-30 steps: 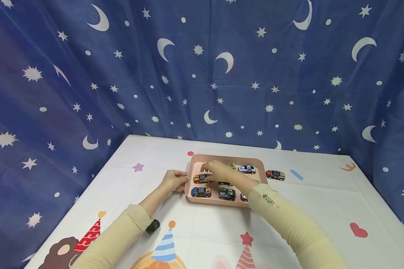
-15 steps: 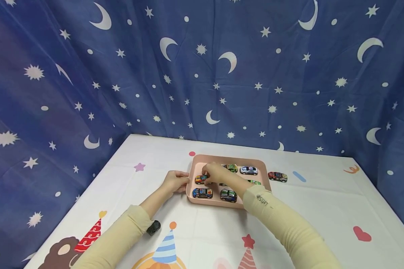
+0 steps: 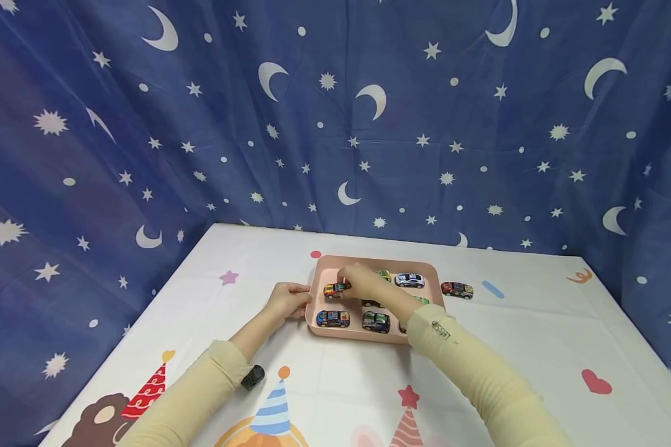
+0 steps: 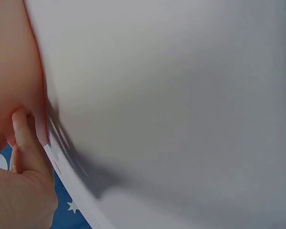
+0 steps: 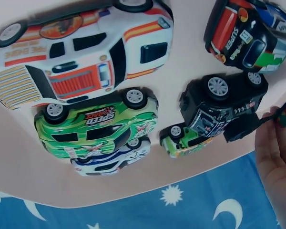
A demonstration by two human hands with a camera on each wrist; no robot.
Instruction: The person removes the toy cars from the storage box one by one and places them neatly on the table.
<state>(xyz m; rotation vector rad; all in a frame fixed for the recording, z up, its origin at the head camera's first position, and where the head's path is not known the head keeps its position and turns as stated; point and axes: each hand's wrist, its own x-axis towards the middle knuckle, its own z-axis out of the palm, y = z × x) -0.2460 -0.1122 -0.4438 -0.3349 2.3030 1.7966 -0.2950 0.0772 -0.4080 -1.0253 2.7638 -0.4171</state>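
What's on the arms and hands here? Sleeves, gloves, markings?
Both hands are bare, no gloves: left hand, right hand. Both arms wear long pale yellow sleeves: left sleeve, right sleeve. The right sleeve's cuff carries small dark lettering, too small to read. No watch, rings or cables visible.

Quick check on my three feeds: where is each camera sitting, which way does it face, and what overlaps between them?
Head: worn on the head, looking forward and down at the pink tray, both sleeved arms, left hand, right hand.
Left wrist: on the left wrist, close against the white table; fingers on the tray edge.
Right wrist: on the right wrist, facing toy cars in the tray; fingertips at right.
Shared: the tray appears in all three.
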